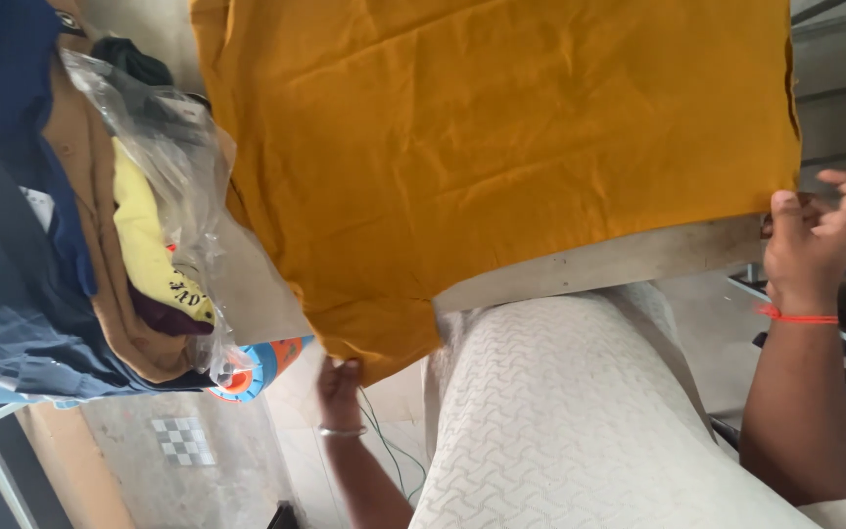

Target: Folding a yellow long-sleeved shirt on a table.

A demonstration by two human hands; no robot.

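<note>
A mustard cloth (501, 167) lies spread over a padded board (580, 411); light, limp and creased, it looks best held at its corners. The right hand (810, 245) pinches one corner, and the left hand (340, 384) grips the lower edge.

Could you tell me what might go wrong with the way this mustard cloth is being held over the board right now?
1. The right hand pinches only the edge of the mustard cloth, so that side could slip free.
2. The left hand grips one low corner; uneven pull may skew or crease the wrinkled fabric.
3. The piled clothes and loose plastic bag lean close and might snag the cloth.
</note>
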